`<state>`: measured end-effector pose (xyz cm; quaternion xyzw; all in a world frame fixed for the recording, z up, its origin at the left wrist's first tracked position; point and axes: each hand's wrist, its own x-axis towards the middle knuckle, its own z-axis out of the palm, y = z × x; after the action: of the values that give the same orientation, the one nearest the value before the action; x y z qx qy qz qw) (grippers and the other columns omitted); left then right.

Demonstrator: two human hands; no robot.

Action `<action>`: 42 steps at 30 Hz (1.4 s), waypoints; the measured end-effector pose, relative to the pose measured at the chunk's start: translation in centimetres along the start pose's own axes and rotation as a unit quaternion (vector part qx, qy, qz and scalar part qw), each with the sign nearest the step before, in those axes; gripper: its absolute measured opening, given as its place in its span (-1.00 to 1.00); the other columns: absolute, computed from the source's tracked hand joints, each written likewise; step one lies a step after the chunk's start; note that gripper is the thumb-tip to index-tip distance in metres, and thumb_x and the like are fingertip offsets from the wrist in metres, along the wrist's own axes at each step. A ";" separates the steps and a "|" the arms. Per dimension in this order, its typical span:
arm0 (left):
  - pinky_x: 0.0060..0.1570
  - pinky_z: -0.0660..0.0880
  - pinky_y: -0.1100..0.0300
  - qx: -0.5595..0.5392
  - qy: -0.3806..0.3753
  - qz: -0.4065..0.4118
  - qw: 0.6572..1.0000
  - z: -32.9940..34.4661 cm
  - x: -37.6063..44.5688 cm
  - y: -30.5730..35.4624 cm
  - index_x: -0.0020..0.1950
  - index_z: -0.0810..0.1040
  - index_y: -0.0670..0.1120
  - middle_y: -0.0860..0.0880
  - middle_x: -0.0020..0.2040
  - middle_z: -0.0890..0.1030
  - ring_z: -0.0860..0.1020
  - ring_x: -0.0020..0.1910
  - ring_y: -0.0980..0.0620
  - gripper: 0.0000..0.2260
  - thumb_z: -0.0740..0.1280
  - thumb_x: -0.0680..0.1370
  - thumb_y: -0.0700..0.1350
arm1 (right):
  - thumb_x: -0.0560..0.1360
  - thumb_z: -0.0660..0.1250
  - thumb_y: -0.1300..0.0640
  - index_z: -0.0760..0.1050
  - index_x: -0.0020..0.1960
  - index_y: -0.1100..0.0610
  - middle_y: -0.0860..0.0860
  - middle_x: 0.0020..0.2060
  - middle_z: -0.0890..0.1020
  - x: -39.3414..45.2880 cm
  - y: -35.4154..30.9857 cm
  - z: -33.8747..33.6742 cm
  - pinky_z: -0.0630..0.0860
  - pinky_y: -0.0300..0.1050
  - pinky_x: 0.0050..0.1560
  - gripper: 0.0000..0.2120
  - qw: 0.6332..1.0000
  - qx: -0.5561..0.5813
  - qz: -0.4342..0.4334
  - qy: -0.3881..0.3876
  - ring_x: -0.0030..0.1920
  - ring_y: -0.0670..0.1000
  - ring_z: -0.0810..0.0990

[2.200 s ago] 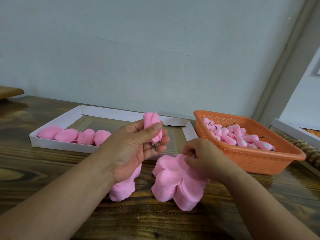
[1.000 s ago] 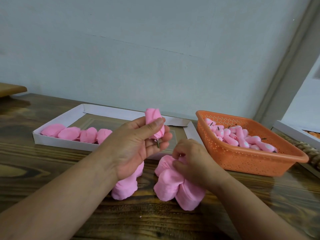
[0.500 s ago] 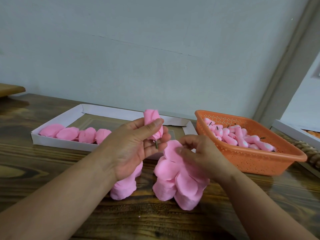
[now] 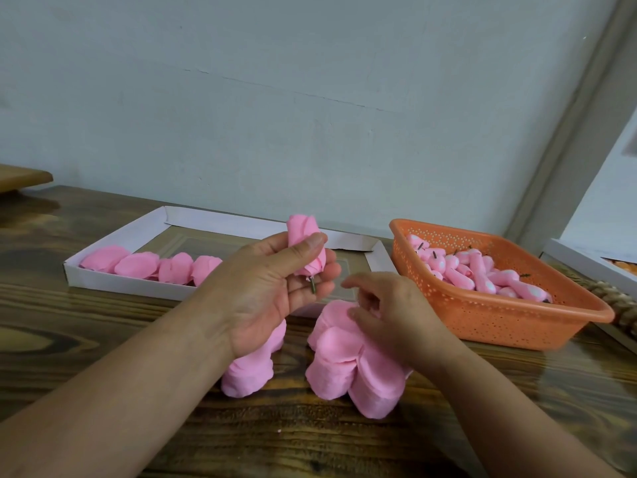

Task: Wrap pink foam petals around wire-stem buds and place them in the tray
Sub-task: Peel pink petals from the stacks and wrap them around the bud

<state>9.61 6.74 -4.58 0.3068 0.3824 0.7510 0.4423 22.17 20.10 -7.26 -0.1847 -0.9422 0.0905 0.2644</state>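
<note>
The left hand (image 4: 272, 288) holds a bud (image 4: 306, 248) upright, thumb pressed across its front and fingers curled behind, so the grip is closed around it. The bud is soft pink foam rolled into a tight tube, its top blunt and layered, and a short dark wire stem (image 4: 313, 285) pokes out below, just under the thumb. The right hand (image 4: 386, 315) sits low on a stack of petals (image 4: 348, 363), fingers bent and pinching at the top sheet; whether a petal is actually lifted free, I cannot tell. Those petals are thin, matte, rounded foam discs, piled in thick lobed stacks near the front edge of the tabletop (image 4: 103, 339), which is dark wood with a bold, glossy grain. A second stack (image 4: 250, 370) stands just left of it, partly behind the left wrist.

Behind the hands, toward the back edge, lies a shallow white cardboard tray (image 4: 113, 279) with folded walls. A row of finished flowers (image 4: 151, 265), plump and ruffled, lines its left half along the near wall. At the right, just beside the tray, sits an orange plastic basket (image 4: 499, 322), its walls perforated with small holes. It holds a heap of bare buds (image 4: 482, 276), smooth pink foam with short dark stems sticking out.
</note>
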 end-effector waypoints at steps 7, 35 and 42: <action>-0.28 0.63 0.20 -0.002 0.000 -0.003 1.000 0.0 -0.1 0.1 -0.11 0.59 -0.18 -0.09 -0.28 0.66 0.66 -0.32 0.04 -0.77 0.37 0.26 -0.14 | 0.32 0.52 0.08 0.55 -0.24 0.01 -0.13 -0.26 0.52 -0.4 -1.5 -2.6 0.46 -0.26 -0.21 -0.86 0.974 0.123 -0.034 -0.187 -0.21 -0.17 0.47; -0.34 0.61 0.21 0.015 0.010 -0.006 1.000 -0.3 0.3 -0.5 -0.18 0.60 -0.18 -0.11 -0.29 0.66 0.66 -0.32 0.03 -0.79 0.39 0.24 -0.14 | 0.44 0.37 0.35 0.53 -0.27 0.15 0.05 -0.42 0.51 -0.1 0.2 -2.5 0.39 -0.16 -0.31 -0.83 0.960 0.247 0.052 -0.117 -0.37 -0.05 0.44; 0.11 0.47 -0.16 0.025 -0.029 -0.125 0.991 -0.7 0.3 -0.9 -0.36 0.66 -0.08 -0.03 -0.21 0.69 0.68 -0.13 0.00 -0.86 0.42 0.23 -0.02 | 0.44 0.37 0.31 0.49 -0.26 0.31 0.16 -0.45 0.51 0.2 0.3 -2.5 0.39 -0.06 -0.27 -0.87 0.949 0.297 0.095 0.045 -0.39 0.01 0.43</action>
<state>9.32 7.07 -5.64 0.2889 0.4232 0.6713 0.5355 23.46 20.65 -5.18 -0.1907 -0.8379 0.3827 0.3392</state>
